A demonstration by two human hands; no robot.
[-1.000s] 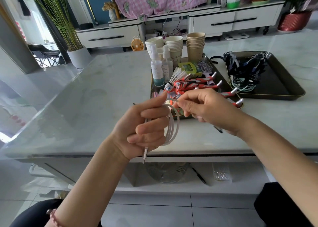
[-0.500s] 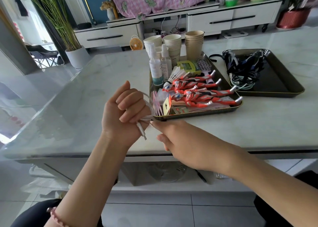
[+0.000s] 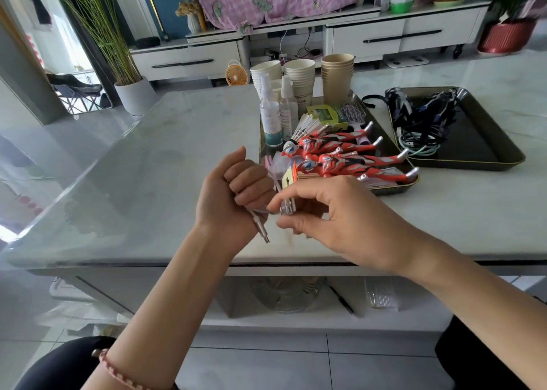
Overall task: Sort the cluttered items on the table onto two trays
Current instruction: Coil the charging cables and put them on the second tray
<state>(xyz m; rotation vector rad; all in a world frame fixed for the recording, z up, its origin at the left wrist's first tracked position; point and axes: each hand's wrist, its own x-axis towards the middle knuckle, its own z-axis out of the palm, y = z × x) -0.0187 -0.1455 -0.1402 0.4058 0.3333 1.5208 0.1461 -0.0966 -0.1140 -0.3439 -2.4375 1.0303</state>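
My left hand (image 3: 233,194) grips a coiled white charging cable (image 3: 260,227) above the table's near edge; one plug end hangs out below the fist. My right hand (image 3: 334,218) pinches the cable's other end right beside the left fingers. Behind the hands a dark tray (image 3: 393,189) holds red toy figures (image 3: 340,155), spray bottles (image 3: 270,120), a shuttlecock, a green box and a hairbrush. A second dark tray (image 3: 479,144) at the right holds a heap of dark and pale cables (image 3: 420,123).
Three stacks of paper cups (image 3: 302,78) stand behind the near tray. The marble table (image 3: 154,164) spreads out to the left. A shelf under the table holds a pen and a clear packet. A cabinet and potted plants stand beyond.
My left hand has closed into a fist round the coil. My right hand rose from below the left hand and now pinches the cable end beside the left fingers.
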